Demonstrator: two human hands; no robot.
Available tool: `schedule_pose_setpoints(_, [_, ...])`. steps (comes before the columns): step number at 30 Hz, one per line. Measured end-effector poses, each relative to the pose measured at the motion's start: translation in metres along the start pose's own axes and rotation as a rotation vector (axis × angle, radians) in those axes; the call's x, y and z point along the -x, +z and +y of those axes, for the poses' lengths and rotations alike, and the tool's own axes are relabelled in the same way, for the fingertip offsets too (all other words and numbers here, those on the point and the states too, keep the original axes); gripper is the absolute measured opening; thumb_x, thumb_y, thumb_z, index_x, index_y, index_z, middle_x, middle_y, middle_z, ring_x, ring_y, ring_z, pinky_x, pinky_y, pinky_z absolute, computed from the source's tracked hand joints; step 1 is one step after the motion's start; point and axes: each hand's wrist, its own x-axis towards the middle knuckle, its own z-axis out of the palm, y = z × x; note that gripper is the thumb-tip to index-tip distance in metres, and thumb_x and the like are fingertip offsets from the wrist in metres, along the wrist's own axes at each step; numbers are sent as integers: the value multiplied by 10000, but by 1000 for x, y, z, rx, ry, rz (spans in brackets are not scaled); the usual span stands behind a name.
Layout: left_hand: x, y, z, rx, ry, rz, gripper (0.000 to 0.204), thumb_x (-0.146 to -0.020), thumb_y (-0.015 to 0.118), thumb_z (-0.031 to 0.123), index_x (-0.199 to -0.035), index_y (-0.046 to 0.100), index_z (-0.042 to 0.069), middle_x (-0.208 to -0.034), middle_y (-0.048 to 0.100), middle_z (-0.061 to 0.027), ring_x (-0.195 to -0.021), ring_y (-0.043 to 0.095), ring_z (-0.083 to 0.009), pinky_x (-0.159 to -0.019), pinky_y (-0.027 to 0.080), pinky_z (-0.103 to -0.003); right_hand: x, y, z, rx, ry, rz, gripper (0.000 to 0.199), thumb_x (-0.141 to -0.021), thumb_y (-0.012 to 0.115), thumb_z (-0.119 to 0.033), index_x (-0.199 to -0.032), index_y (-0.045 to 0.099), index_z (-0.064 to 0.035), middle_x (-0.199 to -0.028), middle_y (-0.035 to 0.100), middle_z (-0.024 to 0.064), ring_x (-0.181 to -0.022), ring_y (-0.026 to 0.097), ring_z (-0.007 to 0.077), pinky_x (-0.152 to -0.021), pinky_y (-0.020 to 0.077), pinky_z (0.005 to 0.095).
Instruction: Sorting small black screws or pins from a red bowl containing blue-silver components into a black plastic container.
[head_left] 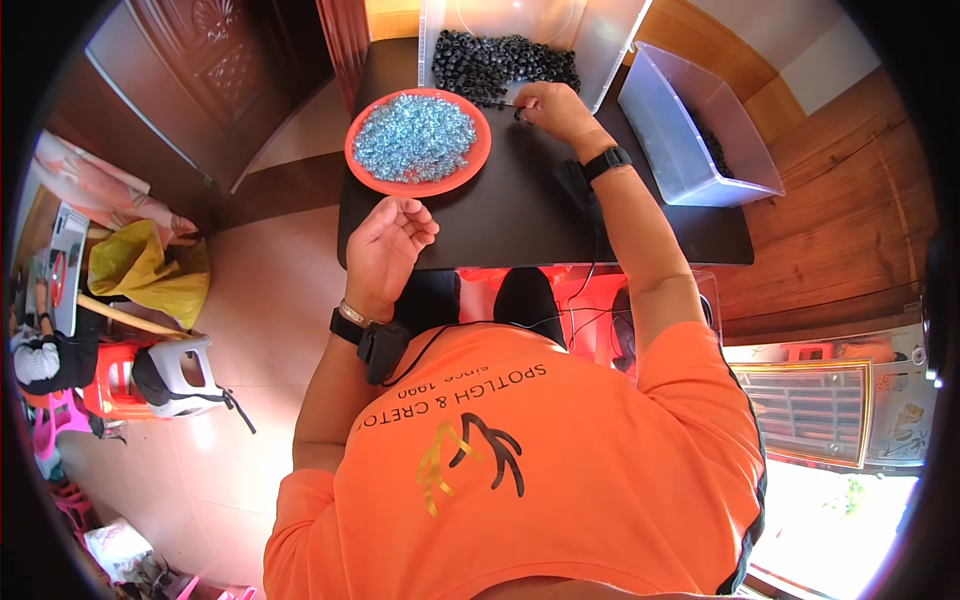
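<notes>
My right hand (pixel 558 110) is at the front edge of a clear plastic bin lying open toward me, thumb and fingers pinched on a small black ring-like piece (pixel 519 115). Many similar black pieces (pixel 490 65) lie heaped in that bin (pixel 610 45). Just below an orange-red plate (pixel 354 160) is my left hand (pixel 388 245), palm turned up and fingers curled in toward the thumb. Whatever those fingers hold, if anything, is too small to make out. Shiny pale-blue translucent small pieces (pixel 415 138) are piled on the plate.
On the right of the dark table (pixel 660 235) stands another clear bin (pixel 655 120) with some black pieces inside. A dark cable runs from my right wrist over the table edge. Stools (pixel 185 375) and a yellow bag (pixel 150 270) are off to the left, near another person's arm.
</notes>
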Motion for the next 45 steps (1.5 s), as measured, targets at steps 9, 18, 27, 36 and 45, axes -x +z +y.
schedule_pose_setpoints(9, [-1,30,4,-213,7,-14,272,-952,449,236,-1022,571,4,-936,609,-93,-833,595,-201,-762,450,-306,48,-26,-104,-1127,-107,-162,252,-799,699,28,-1032,634,-44,-979,618,-10,-895,582,84,-794,488,232])
schedule_pose_setpoints(18, [-12,47,3,-191,44,-132,279,-974,415,246,-1070,546,19,-987,623,-118,-881,608,-231,-776,462,-331,74,-18,-147,-878,-381,-4,269,-716,756,16,-960,668,-53,-952,651,41,-884,611,148,-814,501,286])
schedule_pose_setpoints(27, [-4,58,1,-236,57,-19,203,-935,470,216,-1005,547,41,-906,619,-65,-833,593,-166,-744,442,-287,75,-10,-153,-707,-495,90,283,-686,779,-15,-948,685,-66,-921,663,36,-879,601,181,-800,493,305])
schedule_pose_setpoints(36, [-4,54,2,-184,50,-18,237,-935,467,258,-998,542,42,-952,611,-70,-841,589,-170,-743,441,-287,81,2,-155,-919,-332,49,268,-731,767,-55,-990,699,-70,-975,657,51,-921,607,168,-816,500,304])
schedule_pose_setpoints(45, [-6,46,0,-201,8,-73,270,-934,455,248,-1049,557,26,-969,607,-57,-844,590,-169,-743,445,-286,86,18,-149,-1308,-199,-105,253,-796,708,-17,-1044,690,-64,-1085,635,76,-952,601,152,-834,501,292])
